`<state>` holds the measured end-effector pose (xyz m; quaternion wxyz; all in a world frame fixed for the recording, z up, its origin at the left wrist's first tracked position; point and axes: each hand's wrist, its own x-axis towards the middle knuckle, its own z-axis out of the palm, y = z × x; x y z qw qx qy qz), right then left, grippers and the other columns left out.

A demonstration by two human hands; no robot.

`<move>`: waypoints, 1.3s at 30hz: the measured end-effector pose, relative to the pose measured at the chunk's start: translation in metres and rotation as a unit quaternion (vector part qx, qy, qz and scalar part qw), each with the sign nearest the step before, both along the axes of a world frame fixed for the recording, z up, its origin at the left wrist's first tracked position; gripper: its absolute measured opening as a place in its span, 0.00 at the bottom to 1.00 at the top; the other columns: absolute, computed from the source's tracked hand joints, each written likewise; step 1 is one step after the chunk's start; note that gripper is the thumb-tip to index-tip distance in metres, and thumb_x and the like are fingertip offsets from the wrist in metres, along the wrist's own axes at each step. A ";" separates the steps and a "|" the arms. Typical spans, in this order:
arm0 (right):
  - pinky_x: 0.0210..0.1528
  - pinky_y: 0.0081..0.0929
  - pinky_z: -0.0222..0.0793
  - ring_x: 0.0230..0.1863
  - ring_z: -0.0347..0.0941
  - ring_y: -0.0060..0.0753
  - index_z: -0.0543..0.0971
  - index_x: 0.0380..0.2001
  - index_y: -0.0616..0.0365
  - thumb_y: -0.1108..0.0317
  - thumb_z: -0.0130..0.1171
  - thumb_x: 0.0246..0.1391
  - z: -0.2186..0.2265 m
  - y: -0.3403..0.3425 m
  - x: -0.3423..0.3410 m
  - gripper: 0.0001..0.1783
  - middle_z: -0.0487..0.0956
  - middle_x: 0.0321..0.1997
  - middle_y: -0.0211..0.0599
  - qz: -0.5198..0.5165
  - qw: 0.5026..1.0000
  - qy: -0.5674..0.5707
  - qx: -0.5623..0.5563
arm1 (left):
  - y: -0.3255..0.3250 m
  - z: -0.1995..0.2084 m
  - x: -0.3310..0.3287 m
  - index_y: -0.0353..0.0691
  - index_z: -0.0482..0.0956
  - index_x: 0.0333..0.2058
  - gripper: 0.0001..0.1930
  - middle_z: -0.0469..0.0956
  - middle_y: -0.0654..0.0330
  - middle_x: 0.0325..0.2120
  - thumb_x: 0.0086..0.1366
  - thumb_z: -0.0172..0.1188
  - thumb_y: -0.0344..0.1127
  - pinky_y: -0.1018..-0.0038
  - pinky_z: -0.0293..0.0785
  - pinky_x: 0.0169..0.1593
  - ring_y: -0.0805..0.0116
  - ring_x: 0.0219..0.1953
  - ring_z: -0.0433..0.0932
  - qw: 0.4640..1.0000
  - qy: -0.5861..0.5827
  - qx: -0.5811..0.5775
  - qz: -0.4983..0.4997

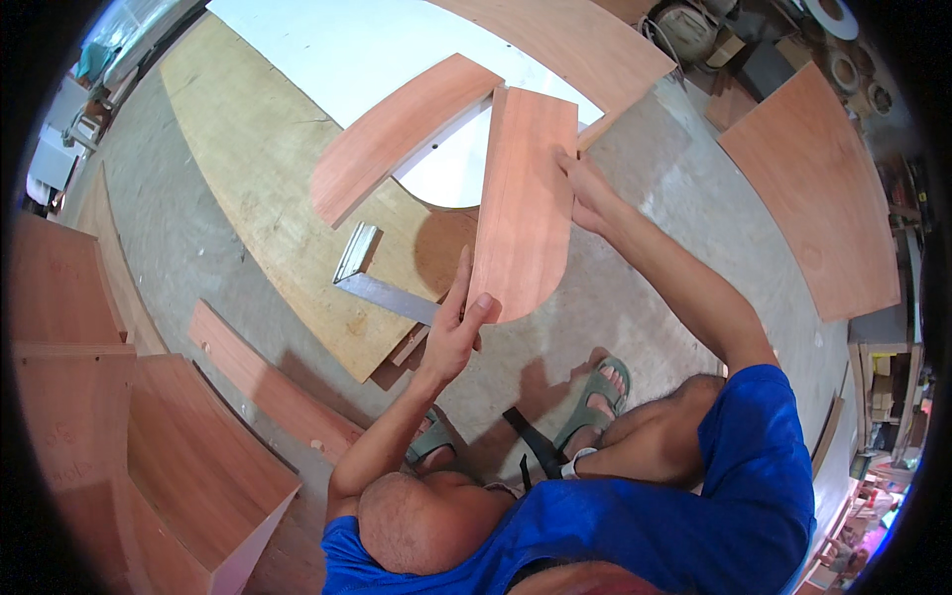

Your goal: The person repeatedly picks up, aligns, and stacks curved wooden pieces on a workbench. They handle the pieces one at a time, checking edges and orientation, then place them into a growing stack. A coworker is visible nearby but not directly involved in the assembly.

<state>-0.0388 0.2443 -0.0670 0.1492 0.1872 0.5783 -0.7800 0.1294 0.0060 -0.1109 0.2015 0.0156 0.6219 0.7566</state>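
A reddish plywood panel (pixel 526 203) with one rounded lower corner is held up in front of me, tilted, between both hands. My left hand (pixel 456 332) is closed on its lower left corner, thumb on the face and index finger pointing up along the edge. My right hand (pixel 587 193) grips the upper right edge; most of its fingers are hidden behind the panel. Left of it, a second reddish panel (pixel 402 134) with a curved outer edge lies on a white board (pixel 297 50). A metal try square (pixel 382 297) rests on the pale plywood sheet, just left of my left hand.
The pale plywood sheet (pixel 268 188) spreads under the work. Reddish boards (pixel 198 436) stand at the left, near a long narrow plank (pixel 263 372). Another panel (pixel 818 198) leans at the right, by cluttered shelving. My sandalled feet (pixel 595 397) are on the concrete floor beside a black strap (pixel 534 441).
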 end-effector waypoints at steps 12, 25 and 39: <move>0.62 0.41 0.74 0.66 0.68 0.38 0.46 0.71 0.58 0.59 0.54 0.69 0.011 -0.010 0.006 0.38 0.64 0.69 0.46 0.080 0.986 0.084 0.124 | 0.000 0.016 -0.001 0.42 0.42 0.76 0.45 0.70 0.53 0.64 0.70 0.59 0.47 0.82 0.62 0.23 0.79 0.28 0.68 0.999 0.043 -0.015 -0.005; 0.60 0.35 0.73 0.61 0.73 0.34 0.64 0.67 0.63 0.44 0.57 0.66 -0.016 -0.013 0.044 0.39 0.74 0.63 0.42 0.052 0.998 -0.012 -0.024 | -0.066 -0.011 -0.033 0.40 0.69 0.66 0.26 0.83 0.61 0.45 0.76 0.51 0.48 0.84 0.58 0.20 0.84 0.21 0.67 0.997 0.013 -0.079 -0.008; 0.60 0.39 0.73 0.59 0.75 0.41 0.65 0.62 0.73 0.46 0.58 0.65 -0.003 -0.014 0.036 0.40 0.76 0.59 0.52 0.011 0.999 -0.050 0.008 | -0.161 0.025 -0.165 0.45 0.76 0.38 0.18 0.76 0.69 0.26 0.69 0.62 0.55 0.84 0.48 0.16 0.85 0.13 0.55 0.946 -0.210 0.000 0.246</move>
